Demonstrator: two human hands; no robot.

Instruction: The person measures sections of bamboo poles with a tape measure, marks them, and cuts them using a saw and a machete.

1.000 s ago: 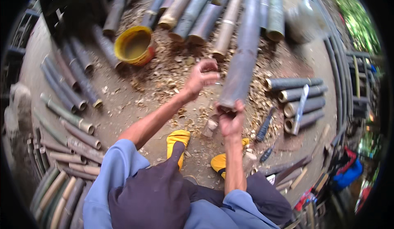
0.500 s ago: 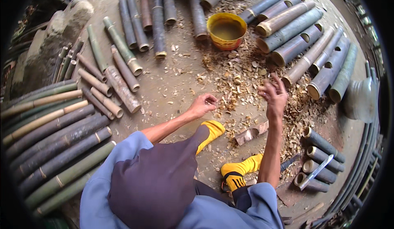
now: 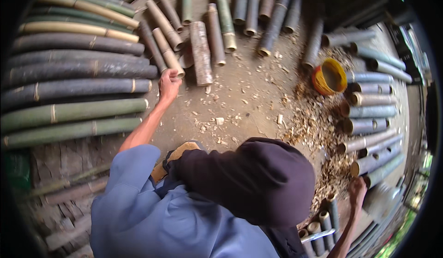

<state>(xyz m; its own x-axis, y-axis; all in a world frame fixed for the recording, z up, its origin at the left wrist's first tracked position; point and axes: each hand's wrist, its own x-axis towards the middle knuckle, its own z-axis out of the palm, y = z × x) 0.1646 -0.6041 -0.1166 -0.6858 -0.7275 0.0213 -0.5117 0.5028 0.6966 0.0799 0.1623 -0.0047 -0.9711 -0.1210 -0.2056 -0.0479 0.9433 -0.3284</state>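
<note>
Tan short cut bamboo piece (image 3: 169, 52), far left by long bamboo poles (image 3: 78, 68): my left hand (image 3: 169, 84) curls fingers at its near end. My right hand (image 3: 356, 192) near right, beside grey bamboo tubes (image 3: 369, 142); grip unclear.

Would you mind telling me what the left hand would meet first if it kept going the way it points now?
The left hand reaches up-frame and is already at the cut end of a short tan bamboo piece, so it would probably meet that first; whether they already touch is unclear.
</note>
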